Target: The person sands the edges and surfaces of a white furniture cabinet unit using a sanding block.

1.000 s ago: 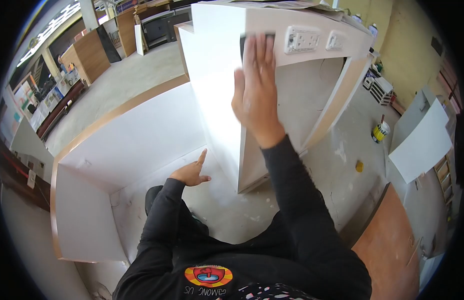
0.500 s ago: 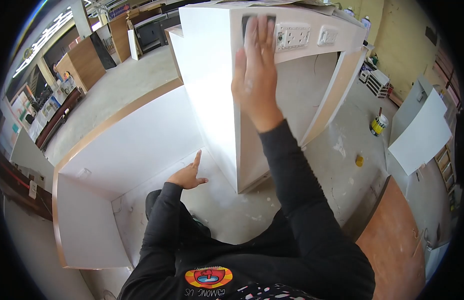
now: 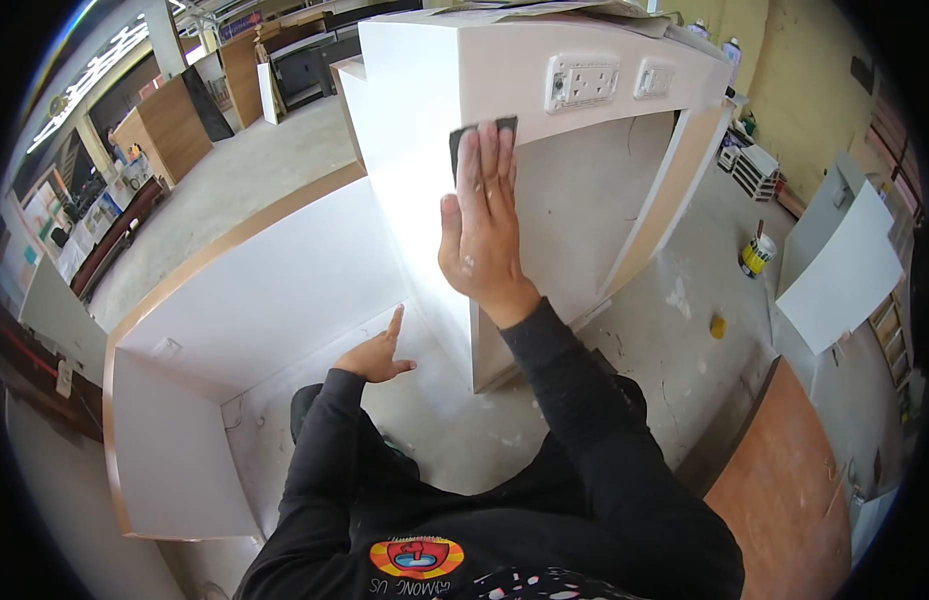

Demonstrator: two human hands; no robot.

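My right hand (image 3: 488, 240) lies flat with its fingers over a dark piece of sandpaper (image 3: 458, 150), pressing it to the front corner of a white cabinet (image 3: 415, 130). Pale dust marks the fingers, and most of the sheet is hidden beneath them. On the cabinet's upper face, right of that hand, sit a wide socket plate (image 3: 585, 84) and a smaller socket plate (image 3: 656, 79). Lower down, my left hand (image 3: 375, 357) holds nothing; its forefinger points forward and the thumb stands apart, near the low white panel (image 3: 275, 290) joined to the cabinet.
Paper sheets (image 3: 575, 10) cover the cabinet top. A curved brown board (image 3: 785, 470) stands close on my right. Farther right are a paint bucket (image 3: 757, 254), a small yellow object (image 3: 719, 326) and a pale curved panel (image 3: 845, 270) on the concrete floor.
My right hand has slid down and slightly left with the sandpaper, from beside the wide socket plate to the cabinet's corner. The left hand has barely moved.
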